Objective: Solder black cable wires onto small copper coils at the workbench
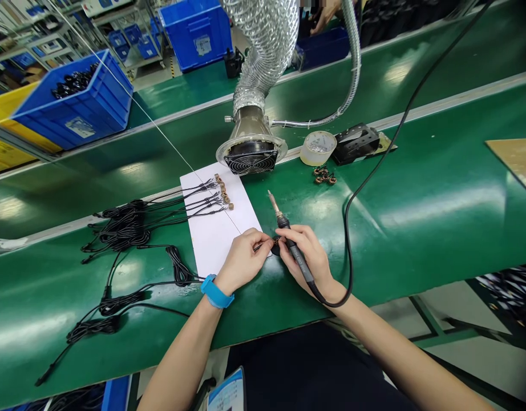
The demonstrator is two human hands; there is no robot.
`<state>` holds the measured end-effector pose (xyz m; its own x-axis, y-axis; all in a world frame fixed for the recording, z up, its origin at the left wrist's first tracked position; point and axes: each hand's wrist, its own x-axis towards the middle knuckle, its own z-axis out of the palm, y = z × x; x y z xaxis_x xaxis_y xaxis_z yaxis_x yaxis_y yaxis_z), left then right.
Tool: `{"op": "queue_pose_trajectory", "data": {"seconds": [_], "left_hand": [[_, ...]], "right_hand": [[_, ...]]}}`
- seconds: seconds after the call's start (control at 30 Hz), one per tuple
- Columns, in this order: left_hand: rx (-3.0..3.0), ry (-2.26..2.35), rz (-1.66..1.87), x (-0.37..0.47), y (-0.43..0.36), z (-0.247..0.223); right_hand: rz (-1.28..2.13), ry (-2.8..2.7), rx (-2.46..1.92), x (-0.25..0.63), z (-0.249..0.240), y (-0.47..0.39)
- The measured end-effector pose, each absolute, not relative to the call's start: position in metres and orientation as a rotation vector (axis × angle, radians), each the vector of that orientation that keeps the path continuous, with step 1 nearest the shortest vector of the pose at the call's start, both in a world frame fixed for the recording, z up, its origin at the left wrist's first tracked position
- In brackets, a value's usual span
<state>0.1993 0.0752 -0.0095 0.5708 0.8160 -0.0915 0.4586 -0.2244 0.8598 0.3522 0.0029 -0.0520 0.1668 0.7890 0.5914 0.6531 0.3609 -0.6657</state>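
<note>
Left hand [248,257] pinches thin cable end [258,246], likely soft, beside small dark part [276,246], inward from near edge of worktop [417,228]. Right hand [309,254] fingers wrap soldering iron [298,256]; probably light, stiff; grip handle [304,269], not tip [270,195].

Site: a factory workshop, by appearance an electronics assembly area. Evidence: long green-topped bench [425,228] bearing coiled black cables [128,224] in several bundles; a corded soldering iron [300,260] held above it; a flexible metal duct [269,34] overhead, ending in a hood [251,123] with a fan grille [252,163]. Farther back, a large blue bin [104,105] contains many black parts [75,81]. Metal racks [117,14] at upper left carry small blue bins [147,47]. A co-worker's arm [326,16] shows at the far side.
</note>
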Motion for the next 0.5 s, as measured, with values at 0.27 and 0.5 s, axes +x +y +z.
{"op": "queue_pose_trajectory", "data": {"seconds": [0.27,0.5], "left_hand": [[1.583,1.054,0.393,0.198,0.072,-0.019],[1.390,1.067,0.443,0.201,0.072,-0.026]], "right_hand": [[0.144,-1.517,-1.365,0.348,-0.055,-0.002],[0.164,-1.522,-1.358,0.347,-0.056,-0.001]]}}
